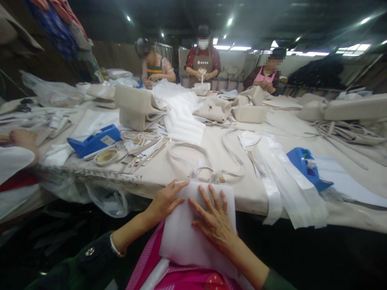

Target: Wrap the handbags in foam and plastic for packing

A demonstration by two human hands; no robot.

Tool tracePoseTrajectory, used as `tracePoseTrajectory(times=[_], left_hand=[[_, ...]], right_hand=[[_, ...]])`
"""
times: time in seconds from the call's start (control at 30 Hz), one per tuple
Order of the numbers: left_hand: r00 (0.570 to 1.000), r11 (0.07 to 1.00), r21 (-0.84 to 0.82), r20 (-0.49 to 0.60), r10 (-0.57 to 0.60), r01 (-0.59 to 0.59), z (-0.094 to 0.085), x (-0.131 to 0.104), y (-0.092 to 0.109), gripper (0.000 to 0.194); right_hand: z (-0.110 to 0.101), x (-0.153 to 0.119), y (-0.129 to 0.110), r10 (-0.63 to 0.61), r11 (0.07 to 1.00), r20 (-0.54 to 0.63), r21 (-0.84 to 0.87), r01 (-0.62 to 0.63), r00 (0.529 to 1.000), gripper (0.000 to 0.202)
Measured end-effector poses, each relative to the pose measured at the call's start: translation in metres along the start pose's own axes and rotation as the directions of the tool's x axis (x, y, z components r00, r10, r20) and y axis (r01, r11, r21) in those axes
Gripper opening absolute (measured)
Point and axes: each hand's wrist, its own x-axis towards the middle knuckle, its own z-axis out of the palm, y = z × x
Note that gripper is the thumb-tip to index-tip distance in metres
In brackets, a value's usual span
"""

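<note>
A white foam sheet (181,237) lies over my lap and against the table's front edge. My right hand (214,217) rests flat on it with the fingers spread. At the sheet's upper left edge is my left hand (167,201), its thumb and fingers apart and touching the sheet. Just beyond the sheet, a beige strap (189,146) curves over the table, with a small clear plastic piece near its lower end. Below the sheet show a pink apron (190,278) and a white roll (155,276).
Blue tape dispensers (95,141) (308,167) stand at left and right. Beige bags (213,109), stacked foam (184,117) and plastic strips (281,181) cover the table (157,177). Three people work across it; another person's hand (26,143) is at far left.
</note>
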Motion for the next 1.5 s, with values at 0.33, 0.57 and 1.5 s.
tracePoseTrajectory(times=[0.33, 0.57, 1.5], left_hand=[[0.918, 0.922, 0.147, -0.125, 0.376, -0.358, 0.010, 0.019, 0.070, 0.057], [0.906, 0.891, -0.171, -0.030, 0.422, -0.421, 0.048, 0.035, 0.028, 0.048], [0.903, 0.887, -0.188, 0.009, 0.430, -0.421, 0.042, 0.040, 0.027, 0.032]], right_hand=[[0.014, 0.000, 0.005, -0.045, 0.999, -0.121, -0.018, 0.043, 0.992, 0.049], [0.016, -0.003, 0.007, -0.128, 0.987, -0.195, 0.067, 0.143, 0.972, 0.033], [0.040, -0.015, -0.061, -0.385, 0.835, -0.058, 0.403, 0.375, 0.921, 0.046]])
